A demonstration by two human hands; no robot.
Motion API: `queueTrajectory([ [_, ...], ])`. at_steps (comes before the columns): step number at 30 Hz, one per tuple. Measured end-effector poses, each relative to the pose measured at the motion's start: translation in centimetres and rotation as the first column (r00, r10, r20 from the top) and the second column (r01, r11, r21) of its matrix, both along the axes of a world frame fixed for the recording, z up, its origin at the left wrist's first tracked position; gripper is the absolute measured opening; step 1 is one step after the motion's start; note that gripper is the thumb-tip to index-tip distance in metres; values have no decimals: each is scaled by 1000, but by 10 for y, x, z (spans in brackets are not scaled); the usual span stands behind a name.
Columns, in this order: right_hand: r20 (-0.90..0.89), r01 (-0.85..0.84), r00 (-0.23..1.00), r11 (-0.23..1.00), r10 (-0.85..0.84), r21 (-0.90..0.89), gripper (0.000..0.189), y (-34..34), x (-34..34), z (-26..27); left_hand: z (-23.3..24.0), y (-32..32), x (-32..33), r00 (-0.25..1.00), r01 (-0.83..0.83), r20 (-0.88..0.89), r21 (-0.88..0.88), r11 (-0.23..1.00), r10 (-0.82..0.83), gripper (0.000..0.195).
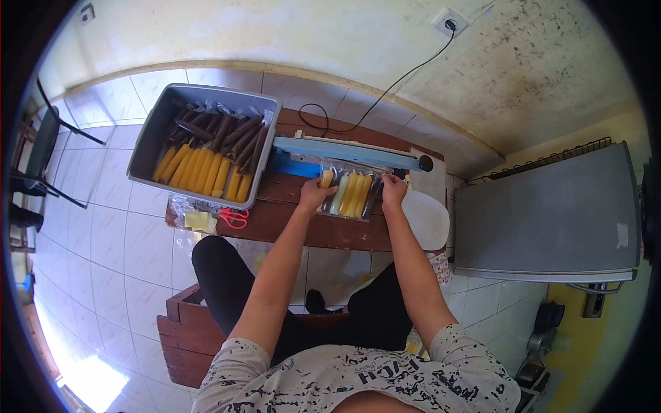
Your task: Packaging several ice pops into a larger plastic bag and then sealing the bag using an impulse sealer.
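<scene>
A clear plastic bag [347, 195] holds several filled tubes side by side, mostly yellow, with a pale green one and dark brown ones. My left hand [315, 195] grips the bag's left side, its thumb lying over the front. At the upper right corner, my right hand [394, 190] pinches the bag's edge between thumb and fingers. The bag's upper end lies against the front of a blue impulse sealer [356, 153], whose long arm ends in a black knob [425, 163]. Whether the bag's mouth sits between the sealer's jaws cannot be made out.
Left on the low wooden bench [279, 227] stands a grey tub [135, 155] of yellow and brown tubes. Red-handled scissors [235, 218] and yellow paper [200, 222] lie before it. A white tray [426, 221] is at right, beside a grey refrigerator [542, 217]. A power cord [384, 95] reaches the wall socket.
</scene>
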State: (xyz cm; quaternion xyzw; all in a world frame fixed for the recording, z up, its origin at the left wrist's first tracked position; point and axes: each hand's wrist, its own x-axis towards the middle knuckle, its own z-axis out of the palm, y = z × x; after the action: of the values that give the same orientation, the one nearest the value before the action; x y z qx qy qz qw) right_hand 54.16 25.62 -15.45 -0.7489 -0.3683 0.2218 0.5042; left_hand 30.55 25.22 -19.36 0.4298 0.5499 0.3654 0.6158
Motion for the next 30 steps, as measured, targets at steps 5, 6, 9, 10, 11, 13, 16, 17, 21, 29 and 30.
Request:
queueTrajectory([
  [5,-20,-1,1000,1000,1,-13,13,-2,-3,2,-6,-2,0,1000,-10,15,4,1000,10,47],
  [6,-13,-3,1000,1000,3,-2,13,-1,-2,1,-7,-1,1,999,-22,25,2,1000,22,51],
  [9,-2,-10,1000,1000,11,19,13,1,3,-2,-8,1,2,1000,2,-6,-2,1000,-2,52],
  [10,3,-17,1000,999,17,29,13,1,4,-3,-8,1,3,1000,3,-6,-2,1000,-3,52],
  [11,3,-16,1000,999,16,28,13,1,4,-3,-8,1,3,1000,6,-25,-3,1000,-6,53],
  [13,-6,-16,1000,999,16,42,13,1,1,-2,-9,1,1,999,4,-50,-6,1000,-4,53],
  [16,30,-28,999,999,27,44,13,0,-2,0,-6,-1,0,1000,-2,-28,15,1000,2,53],
  [17,29,-28,999,999,26,43,13,0,-3,1,-5,-1,0,1000,-5,-19,15,1000,5,52],
  [21,92,-40,995,999,37,35,13,-1,-3,2,5,-2,-1,999,5,-39,27,1000,-4,51],
  [29,88,3,996,1000,-3,-6,17,2,15,-7,14,-4,4,999,33,-8,12,999,-33,49],
  [30,80,13,997,1000,-13,-1,20,4,13,-7,10,-4,1,1000,18,6,13,1000,-18,48],
])
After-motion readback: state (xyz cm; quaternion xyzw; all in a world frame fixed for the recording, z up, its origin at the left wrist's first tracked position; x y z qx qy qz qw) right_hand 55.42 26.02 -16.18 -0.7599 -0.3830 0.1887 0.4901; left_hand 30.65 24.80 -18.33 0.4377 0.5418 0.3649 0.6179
